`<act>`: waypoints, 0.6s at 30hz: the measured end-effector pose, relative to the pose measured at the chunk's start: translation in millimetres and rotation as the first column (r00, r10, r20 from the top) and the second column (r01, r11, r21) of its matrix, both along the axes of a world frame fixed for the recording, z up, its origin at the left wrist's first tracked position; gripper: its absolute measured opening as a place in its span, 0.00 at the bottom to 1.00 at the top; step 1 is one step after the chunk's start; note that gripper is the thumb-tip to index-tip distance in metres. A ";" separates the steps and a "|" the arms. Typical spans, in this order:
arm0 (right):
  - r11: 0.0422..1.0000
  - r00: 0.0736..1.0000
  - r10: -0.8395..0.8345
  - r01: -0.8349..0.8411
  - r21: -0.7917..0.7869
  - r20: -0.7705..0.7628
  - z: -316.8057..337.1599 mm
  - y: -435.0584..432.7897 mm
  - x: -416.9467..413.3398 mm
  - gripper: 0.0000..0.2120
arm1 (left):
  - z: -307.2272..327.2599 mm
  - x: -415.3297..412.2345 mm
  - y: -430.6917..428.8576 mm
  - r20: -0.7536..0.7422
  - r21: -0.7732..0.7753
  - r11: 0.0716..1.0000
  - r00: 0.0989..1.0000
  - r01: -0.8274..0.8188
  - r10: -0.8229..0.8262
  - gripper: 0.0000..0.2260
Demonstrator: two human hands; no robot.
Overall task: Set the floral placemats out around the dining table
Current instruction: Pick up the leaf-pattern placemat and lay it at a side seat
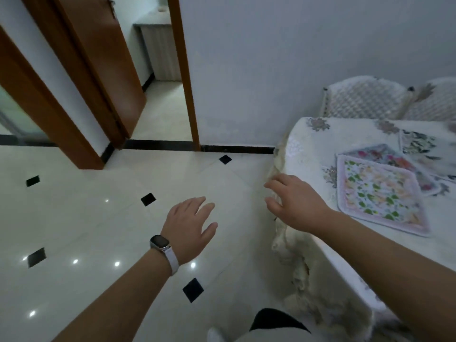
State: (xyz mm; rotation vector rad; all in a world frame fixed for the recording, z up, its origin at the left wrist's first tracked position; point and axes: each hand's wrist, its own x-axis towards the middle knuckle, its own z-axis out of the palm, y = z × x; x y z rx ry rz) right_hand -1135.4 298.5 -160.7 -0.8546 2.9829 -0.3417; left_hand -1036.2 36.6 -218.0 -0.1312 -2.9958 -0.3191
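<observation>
Three floral placemats lie overlapping on the dining table [308, 144], which has a white cloth with a lace edge. The nearest placemat [380, 193] has green leaves and a pink border. A pink-flowered placemat [385, 156] sits partly under it. A grey-leafed placemat [419, 144] lies farther back. My right hand [293, 203] hovers open over the table's left edge, left of the nearest mat and apart from it. My left hand [190, 228], with a watch on the wrist, hangs open above the floor and holds nothing.
Two quilted white chairs [365, 99] stand against the wall behind the table. A glossy tiled floor [98, 218] with black diamonds spreads to the left. An open doorway with a brown frame [185, 70] and door is at the back.
</observation>
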 end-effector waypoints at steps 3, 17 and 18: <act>0.994 0.994 -0.109 0.109 0.003 0.016 -11.8 13.5 -22.5 0.19 | -2.2 -48.6 8.7 0.009 0.000 0.995 0.995 0.096 -0.096 0.21; 0.927 0.921 -0.328 0.356 -0.118 0.210 -75.9 65.4 -175.9 0.20 | -13.5 -267.2 84.1 0.159 -0.105 0.919 0.919 0.380 -0.362 0.23; 0.921 0.916 -0.340 0.370 -0.121 0.215 -76.2 73.5 -187.8 0.19 | -12.2 -284.1 93.1 0.162 -0.125 0.909 0.912 0.398 -0.377 0.23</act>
